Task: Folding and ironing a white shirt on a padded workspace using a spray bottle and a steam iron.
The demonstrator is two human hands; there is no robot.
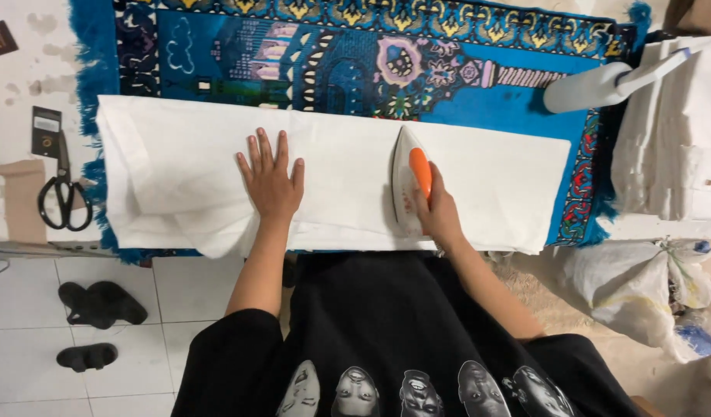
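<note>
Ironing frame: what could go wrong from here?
1. The left hand lies flat on the white cloth close to the iron held by the right hand; a sideways pass could burn fingers.
2. The cloth's layered left end may get creases pressed in.

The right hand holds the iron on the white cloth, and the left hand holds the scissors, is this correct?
Not quite. In the head view the left hand lies flat on the white cloth; the scissors lie untouched beside it. The right hand does hold the iron.
</note>
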